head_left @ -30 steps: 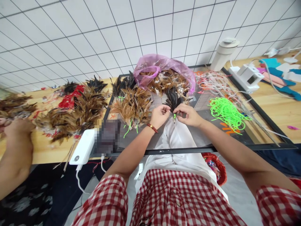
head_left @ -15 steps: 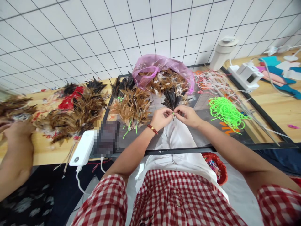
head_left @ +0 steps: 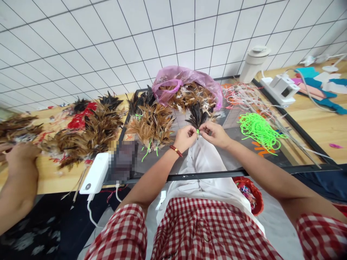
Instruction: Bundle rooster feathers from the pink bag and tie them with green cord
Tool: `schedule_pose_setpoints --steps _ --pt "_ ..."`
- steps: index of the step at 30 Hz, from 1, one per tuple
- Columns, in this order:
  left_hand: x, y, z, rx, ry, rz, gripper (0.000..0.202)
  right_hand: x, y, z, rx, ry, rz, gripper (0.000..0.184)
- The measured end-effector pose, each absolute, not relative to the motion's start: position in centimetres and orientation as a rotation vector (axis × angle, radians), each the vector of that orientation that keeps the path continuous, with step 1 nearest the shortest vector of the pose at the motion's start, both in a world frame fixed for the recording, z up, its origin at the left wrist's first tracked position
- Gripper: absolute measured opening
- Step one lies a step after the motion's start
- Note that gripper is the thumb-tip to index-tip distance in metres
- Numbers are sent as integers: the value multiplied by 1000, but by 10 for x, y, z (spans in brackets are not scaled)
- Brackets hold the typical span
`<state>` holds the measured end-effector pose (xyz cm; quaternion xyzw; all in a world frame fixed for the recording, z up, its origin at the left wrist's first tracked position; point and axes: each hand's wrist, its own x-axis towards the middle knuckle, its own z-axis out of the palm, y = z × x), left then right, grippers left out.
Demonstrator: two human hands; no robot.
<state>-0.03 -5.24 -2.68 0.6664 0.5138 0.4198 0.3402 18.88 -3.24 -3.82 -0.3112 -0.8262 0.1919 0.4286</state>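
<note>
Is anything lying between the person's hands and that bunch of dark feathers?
Nothing visible. The left hand and the right hand both pinch the base of the dark feather bunch, where a bit of green cord shows between them.

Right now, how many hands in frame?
3. The person's left hand and right hand pinch the dark feather bundle together at centre, above the black mat; a co-worker's hand rests at the far left edge by brown feathers. More may be out of frame.
</note>
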Motion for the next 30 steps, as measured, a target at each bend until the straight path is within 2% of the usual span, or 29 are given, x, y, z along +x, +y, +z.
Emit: schedule_pose_setpoints --steps 4,9,15,19,23,26,30 --pt "-1 -54 -24 1897 1330 1076 7 187 -31 -41 -774 -2125 483 8" --pt "-1 -54 -22 1884 1364 1050 9 189 -29 -42 -981 -1985 409 6" --pt "-2 -54 -23 1786 1355 1057 8 191 -29 -42 -781 -2102 455 36" --pt "-2 -55 -24 1741 1346 1057 5 191 -28 -43 -734 -2139 444 12" --pt "-1 -54 -27 1727 1340 1068 11 191 -27 -44 -725 -2102 431 16" --pt "0 -53 -29 1722 1335 1086 4 191 -25 -45 -739 -2085 427 21" --pt "1 -52 -25 1647 1363 1103 9 192 -21 -47 -830 -2083 365 23"
